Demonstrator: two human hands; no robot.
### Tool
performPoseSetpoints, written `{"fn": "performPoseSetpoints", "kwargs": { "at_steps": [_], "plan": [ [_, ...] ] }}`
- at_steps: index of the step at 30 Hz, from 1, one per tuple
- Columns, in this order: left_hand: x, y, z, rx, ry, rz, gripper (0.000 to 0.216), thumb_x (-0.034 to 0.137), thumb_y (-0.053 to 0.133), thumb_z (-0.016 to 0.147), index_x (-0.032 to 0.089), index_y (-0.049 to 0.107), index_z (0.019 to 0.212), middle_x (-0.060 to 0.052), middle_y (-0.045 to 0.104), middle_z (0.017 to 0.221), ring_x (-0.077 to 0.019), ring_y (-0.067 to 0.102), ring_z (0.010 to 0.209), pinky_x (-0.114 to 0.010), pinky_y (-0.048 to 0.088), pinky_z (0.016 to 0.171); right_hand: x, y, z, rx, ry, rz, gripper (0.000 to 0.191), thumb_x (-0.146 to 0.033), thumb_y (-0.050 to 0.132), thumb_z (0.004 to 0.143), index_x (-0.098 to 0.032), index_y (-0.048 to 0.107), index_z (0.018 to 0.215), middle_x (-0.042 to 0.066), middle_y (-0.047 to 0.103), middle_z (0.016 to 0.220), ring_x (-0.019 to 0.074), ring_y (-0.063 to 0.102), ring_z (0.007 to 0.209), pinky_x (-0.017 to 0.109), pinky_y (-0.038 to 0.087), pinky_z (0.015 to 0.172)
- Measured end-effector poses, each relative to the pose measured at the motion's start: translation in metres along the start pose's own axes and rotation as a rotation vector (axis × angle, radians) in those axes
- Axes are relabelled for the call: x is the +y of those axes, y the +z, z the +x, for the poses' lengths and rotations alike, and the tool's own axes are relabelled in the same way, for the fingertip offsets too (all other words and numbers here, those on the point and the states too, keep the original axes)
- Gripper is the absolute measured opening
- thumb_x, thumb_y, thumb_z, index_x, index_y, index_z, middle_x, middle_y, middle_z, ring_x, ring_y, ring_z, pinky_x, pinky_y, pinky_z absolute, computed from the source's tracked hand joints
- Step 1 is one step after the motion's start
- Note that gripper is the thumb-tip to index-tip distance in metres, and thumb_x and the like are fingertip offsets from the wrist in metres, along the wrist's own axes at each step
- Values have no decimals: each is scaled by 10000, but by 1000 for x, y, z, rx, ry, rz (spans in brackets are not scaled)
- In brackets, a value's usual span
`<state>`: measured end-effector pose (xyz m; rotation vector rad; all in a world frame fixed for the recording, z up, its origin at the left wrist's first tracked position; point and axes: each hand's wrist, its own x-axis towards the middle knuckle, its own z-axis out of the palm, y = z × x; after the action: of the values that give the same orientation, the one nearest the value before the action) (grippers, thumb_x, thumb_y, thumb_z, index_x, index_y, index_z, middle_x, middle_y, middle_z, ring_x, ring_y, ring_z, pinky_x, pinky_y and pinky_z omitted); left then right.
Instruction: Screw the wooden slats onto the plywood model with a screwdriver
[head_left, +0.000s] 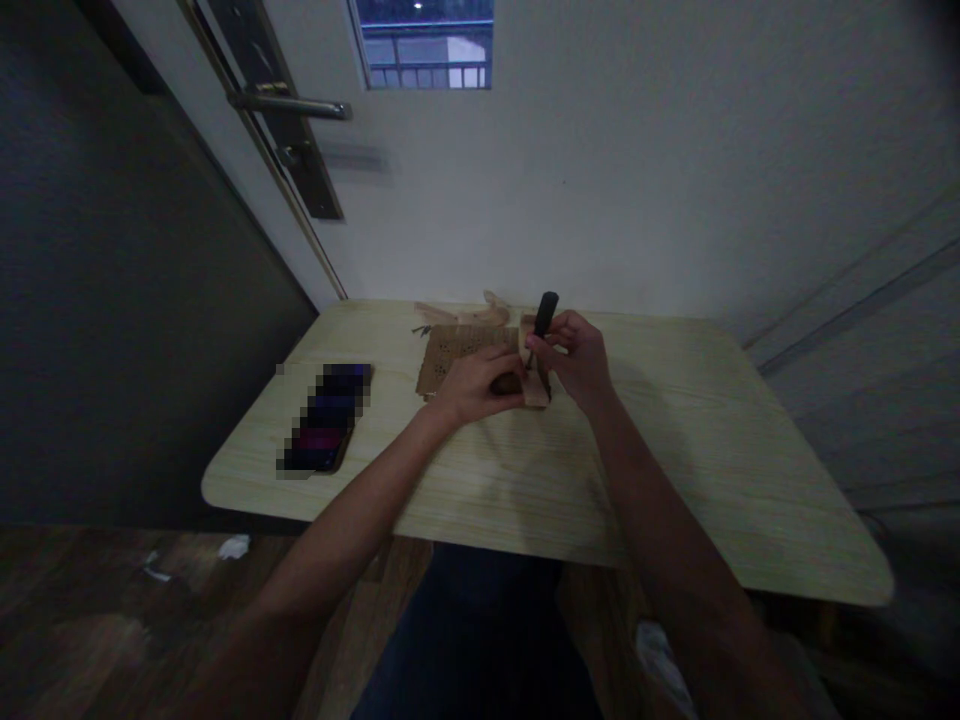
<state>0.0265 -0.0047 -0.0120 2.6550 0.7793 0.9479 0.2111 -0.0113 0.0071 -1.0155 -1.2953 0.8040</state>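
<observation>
My right hand [577, 355] is closed around a black-handled screwdriver [547, 312], its thin shaft pointing down at a small light wooden piece [535, 390]. My left hand [484, 385] pinches that wooden piece from its left side, fingers bent against it. Under and behind the left hand lies a brown cardboard piece [442, 350] with clusters of small dark holes or marks. The screwdriver's tip is too small to make out against the wood. Behind the cardboard are some pale wooden parts [495, 310], partly overlapped by it.
The light wood-grain table [697, 450] stands against a white door with a metal handle [300, 105]. A phone [326, 420], its screen pixelated, lies at the table's left. Below, white scraps [234, 546] lie on the brown floor.
</observation>
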Motion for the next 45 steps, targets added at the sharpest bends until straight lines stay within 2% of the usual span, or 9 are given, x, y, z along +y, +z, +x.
{"fn": "performPoseSetpoints", "kwargs": {
  "at_steps": [7, 11, 14, 17, 25, 29, 32, 40, 45],
  "plan": [
    [0, 0, 0, 15, 7, -16, 314, 488, 705, 875, 201, 674, 999, -57, 684, 998, -200, 668, 883, -296, 523, 726, -3, -1, -2, -67, -4, 88, 459, -586, 800, 675, -226, 683, 935, -7, 708, 781, 82, 518, 536, 222, 401, 443],
    [0, 0, 0, 13, 4, 6, 323, 502, 697, 880, 196, 672, 980, -62, 686, 1001, -198, 669, 877, -293, 523, 721, -3, -3, -3, -83, -33, 7, 388, -563, 764, 727, -213, 747, 893, 9, 723, 791, 82, 490, 513, 237, 382, 432],
    [-1, 0, 0, 11, 5, 6, 325, 506, 688, 887, 195, 670, 977, -66, 691, 1003, -205, 677, 896, -298, 531, 735, -2, -3, -2, -59, -78, -59, 321, -503, 810, 684, -207, 694, 728, 5, 702, 742, 102, 540, 579, 243, 415, 489],
    [-2, 1, -1, 9, 16, -2, 312, 491, 686, 890, 196, 667, 989, -74, 696, 1032, -219, 687, 936, -312, 543, 765, -1, 0, 0, 15, -113, -103, 370, -473, 847, 622, -216, 581, 635, -22, 651, 654, 111, 552, 595, 255, 450, 540],
    [0, 0, 0, 18, 14, -1, 302, 471, 710, 877, 198, 670, 999, -73, 694, 1039, -219, 691, 943, -312, 546, 786, 2, 3, 0, 64, -76, -50, 404, -476, 868, 586, -227, 574, 709, -17, 687, 716, 113, 586, 601, 271, 493, 573],
    [1, 0, 0, 15, 4, 21, 316, 482, 709, 875, 192, 668, 993, -72, 691, 1012, -217, 686, 916, -307, 539, 755, 2, 3, -1, 21, -49, 26, 406, -468, 861, 604, -221, 658, 854, -5, 714, 784, 130, 637, 673, 281, 535, 618],
    [0, 0, 0, 1, -2, 9, 323, 497, 694, 883, 192, 666, 985, -67, 688, 1002, -207, 682, 896, -301, 536, 744, -1, 3, -1, -35, -38, 18, 383, -483, 832, 659, -215, 715, 907, 5, 722, 808, 123, 614, 662, 273, 511, 579],
    [1, -1, 1, 0, 7, 20, 316, 495, 683, 890, 196, 670, 994, -61, 679, 986, -196, 669, 874, -295, 528, 726, -4, -2, -3, -128, -28, 75, 355, -536, 777, 716, -210, 743, 851, -7, 685, 738, 93, 529, 554, 255, 450, 492],
    [2, -1, 0, -10, -11, 40, 320, 497, 685, 886, 194, 672, 989, -65, 680, 985, -210, 672, 877, -309, 530, 728, 2, -2, 1, -4, -74, -8, 385, -457, 867, 606, -226, 569, 689, -35, 622, 660, 110, 576, 606, 252, 468, 539]
  ]
}}
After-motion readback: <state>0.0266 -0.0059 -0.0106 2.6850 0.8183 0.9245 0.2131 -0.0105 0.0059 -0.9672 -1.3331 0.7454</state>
